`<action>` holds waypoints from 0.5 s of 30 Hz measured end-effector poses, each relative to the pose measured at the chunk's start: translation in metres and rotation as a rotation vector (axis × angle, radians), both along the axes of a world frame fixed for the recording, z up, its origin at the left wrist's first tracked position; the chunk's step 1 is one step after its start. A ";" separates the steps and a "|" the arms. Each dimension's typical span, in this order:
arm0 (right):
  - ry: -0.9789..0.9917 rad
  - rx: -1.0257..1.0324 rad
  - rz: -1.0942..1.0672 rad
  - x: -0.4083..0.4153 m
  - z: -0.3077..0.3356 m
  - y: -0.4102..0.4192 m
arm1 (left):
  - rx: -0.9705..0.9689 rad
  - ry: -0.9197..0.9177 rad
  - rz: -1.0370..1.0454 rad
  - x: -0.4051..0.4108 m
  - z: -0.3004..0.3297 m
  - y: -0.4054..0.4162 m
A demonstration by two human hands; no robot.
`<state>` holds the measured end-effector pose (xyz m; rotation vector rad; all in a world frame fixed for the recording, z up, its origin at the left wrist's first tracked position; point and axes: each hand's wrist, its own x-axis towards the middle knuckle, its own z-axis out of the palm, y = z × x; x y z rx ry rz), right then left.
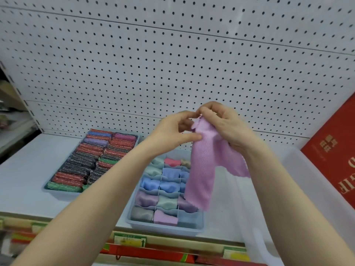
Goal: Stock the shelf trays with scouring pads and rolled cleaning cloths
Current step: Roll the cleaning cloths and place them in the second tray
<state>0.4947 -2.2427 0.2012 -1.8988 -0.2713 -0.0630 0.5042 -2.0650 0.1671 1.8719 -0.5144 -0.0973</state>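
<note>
Holding: you have a pink cloth (203,166) pinched at its top edge in both hands, raised above the divided tray (165,226).
Left hand: your left hand (172,131) has thumb and fingertips curled onto the cloth's upper left corner — gripping it.
Right hand: your right hand (224,125) is closed over the upper right part of the cloth, fingers bent round the fabric just beside the left hand's fingertips.
Cloth axis: the cloth hangs unrolled, long axis near vertical, top edge at your fingers and the free scalloped end pointing down at the divided tray's right-hand column; a shorter flap spreads out to the right under your right wrist.
Divided tray: it sits on the white shelf (23,179), its cells in three columns holding rolled cloths (150,184) in blue, green, grey, pink and purple, each roll lying across its cell.
Left of the divided tray: a second tray (57,191) packed with scouring pads (90,150) in two columns — red, dark, green, blue and purple, long axes running roughly left to right.
Right of the divided tray: a translucent bin (299,169), and past it a red box (332,154) leaning against the pegboard (172,54).
Behind the divided tray: the pegboard rises from the back of the shelf.
</note>
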 end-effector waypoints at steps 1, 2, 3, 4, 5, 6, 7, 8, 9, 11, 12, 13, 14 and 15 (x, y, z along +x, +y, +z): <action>0.021 -0.009 0.019 -0.001 0.001 0.000 | -0.046 0.010 0.038 0.000 0.000 -0.005; 0.042 -0.019 0.035 -0.003 0.002 -0.003 | -0.078 0.009 0.085 0.001 -0.001 -0.007; 0.073 -0.047 0.054 -0.003 0.003 -0.011 | -0.104 0.002 0.124 0.003 -0.003 -0.005; 0.114 -0.096 0.081 -0.005 0.004 -0.020 | -0.138 0.000 0.157 0.006 -0.005 0.000; 0.161 -0.167 0.106 -0.007 0.003 -0.030 | -0.177 -0.005 0.198 0.008 -0.006 0.005; 0.198 -0.250 0.122 -0.009 0.000 -0.039 | -0.213 -0.014 0.246 0.011 -0.007 0.012; 0.219 -0.320 0.110 -0.011 -0.004 -0.047 | -0.244 -0.021 0.289 0.012 -0.007 0.019; 0.221 -0.356 0.075 -0.011 -0.009 -0.054 | -0.282 -0.019 0.316 0.014 -0.007 0.025; 0.215 -0.356 0.025 -0.010 -0.013 -0.059 | -0.321 -0.015 0.321 0.014 -0.007 0.030; 0.176 -0.312 -0.059 -0.009 -0.020 -0.065 | -0.362 0.003 0.315 0.014 -0.004 0.035; 0.161 -0.280 -0.076 -0.009 -0.023 -0.063 | -0.357 0.020 0.316 0.014 -0.004 0.035; 0.156 -0.251 -0.072 -0.008 -0.026 -0.058 | -0.347 0.037 0.304 0.014 -0.005 0.033; 0.155 -0.234 -0.046 -0.007 -0.028 -0.050 | -0.344 0.056 0.278 0.012 -0.004 0.029; 0.144 -0.234 -0.009 -0.007 -0.030 -0.040 | -0.341 0.069 0.247 0.010 -0.004 0.025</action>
